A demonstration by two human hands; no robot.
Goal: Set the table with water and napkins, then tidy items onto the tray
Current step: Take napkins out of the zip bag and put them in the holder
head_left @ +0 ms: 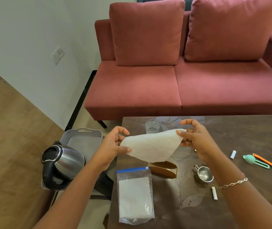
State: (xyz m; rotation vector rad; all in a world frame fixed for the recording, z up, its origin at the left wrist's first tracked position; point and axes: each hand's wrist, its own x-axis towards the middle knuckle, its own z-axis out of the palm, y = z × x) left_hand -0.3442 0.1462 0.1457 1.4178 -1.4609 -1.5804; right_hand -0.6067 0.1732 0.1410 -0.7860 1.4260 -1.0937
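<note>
While both hands hover over the desk (239, 129), a white napkin (150, 146) hangs spread between them, lifted clear of the surface. The left hand (112, 146) has one corner pinched, thumb on top and the other fingers (120, 138) tucked behind it, with the index finger curled loose above. The right hand (196, 139) does the same at the opposite corner: thumb pressed on the edge, lower fingers (187, 143) underneath, index finger arched up and free. So it's a light pinch on both sides, not a full fist.

Just past the napkin, roughly midway between the two sets of fingers, stands a clear glass (152, 126). Below the left fingers, nearer the person, lies a zip bag (135, 195) with more white napkins inside. Under the right wrist sits a small steel cup (203, 175). Off to the outside of the left fingers, beside the desk, a steel kettle (64, 162) sits on the near end of a grey tray (82, 134).
</note>
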